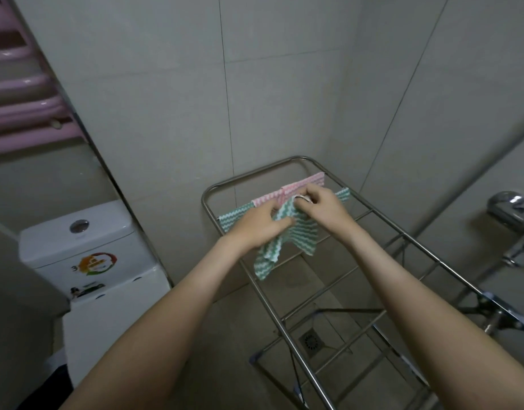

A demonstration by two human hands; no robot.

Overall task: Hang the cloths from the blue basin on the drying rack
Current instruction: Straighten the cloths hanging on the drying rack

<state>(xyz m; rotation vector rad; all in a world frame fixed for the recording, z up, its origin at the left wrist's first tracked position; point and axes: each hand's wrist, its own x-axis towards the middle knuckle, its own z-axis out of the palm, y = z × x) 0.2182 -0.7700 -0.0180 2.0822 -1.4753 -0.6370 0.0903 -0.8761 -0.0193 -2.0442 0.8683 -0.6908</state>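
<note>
A green-and-white zigzag cloth hangs in the air above the metal drying rack. My left hand pinches its upper left part, and my right hand grips its bunched top edge. Behind my hands, a pink-and-white cloth hangs over a far bar of the rack. Another green-and-white cloth hangs on the bar just in front of it, with its right end showing past my right hand. The blue basin is not in view.
A white toilet cistern stands at the left. Pink towel rails are on the upper left wall. A chrome tap sticks out at the right. A floor drain lies under the rack. Grey tiled walls close in behind the rack.
</note>
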